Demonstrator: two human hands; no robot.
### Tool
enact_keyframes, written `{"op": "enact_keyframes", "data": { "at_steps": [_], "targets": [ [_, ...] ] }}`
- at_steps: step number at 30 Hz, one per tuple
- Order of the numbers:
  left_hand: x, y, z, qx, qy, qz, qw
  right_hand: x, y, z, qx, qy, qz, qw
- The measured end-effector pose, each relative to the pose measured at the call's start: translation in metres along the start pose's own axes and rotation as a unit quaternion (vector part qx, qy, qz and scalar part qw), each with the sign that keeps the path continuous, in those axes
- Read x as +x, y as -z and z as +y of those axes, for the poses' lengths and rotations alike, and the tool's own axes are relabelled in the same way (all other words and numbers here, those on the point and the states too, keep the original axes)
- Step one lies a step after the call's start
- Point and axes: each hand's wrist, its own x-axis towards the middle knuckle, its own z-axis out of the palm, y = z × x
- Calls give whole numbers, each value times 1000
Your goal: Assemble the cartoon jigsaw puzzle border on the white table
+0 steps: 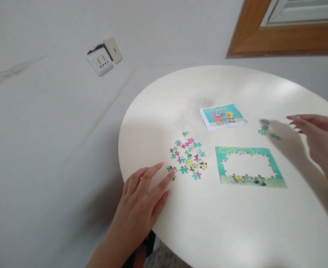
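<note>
My left hand (pixel 141 193) lies at the left edge of the round white table with its fingers spread. Its index fingertip touches a jigsaw piece (pixel 170 168) at the near left side of a loose pile of jigsaw pieces (pixel 190 155). My right hand (pixel 324 136) hovers over the right side of the table, its fingers stretched out and close together, and I see nothing held in them. Left of it lie several teal jigsaw pieces (pixel 262 132). Between the hands is a puzzle frame (pixel 251 182) with a cartoon border and a bare middle.
Behind the puzzle frame lies a cartoon picture sheet (pixel 222 116) with a white edge. The white table (pixel 208 223) stands close to a pale wall (pixel 55 130) with a power socket (pixel 100 61). A wood-framed window (pixel 286 39) is at the upper right.
</note>
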Motion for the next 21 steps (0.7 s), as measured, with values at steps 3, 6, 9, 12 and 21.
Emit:
{"op": "enact_keyframes", "data": {
  "at_steps": [3, 6, 9, 12, 21],
  "targets": [
    [10, 1, 1, -18, -19, 3, 1000, 4, 0, 5, 31, -30, 19, 999],
    [18, -2, 5, -31, -41, 4, 999, 6, 1, 7, 45, -20, 13, 999],
    [23, -6, 8, -27, -34, 3, 999, 5, 2, 3, 46, -17, 12, 999],
    [25, -7, 8, -16, -15, 4, 1000, 0, 2, -6, 41, -18, 12, 999],
    [30, -6, 10, -33, -41, -3, 999, 4, 3, 1, 50, 9, 0, 999]
  ]
}}
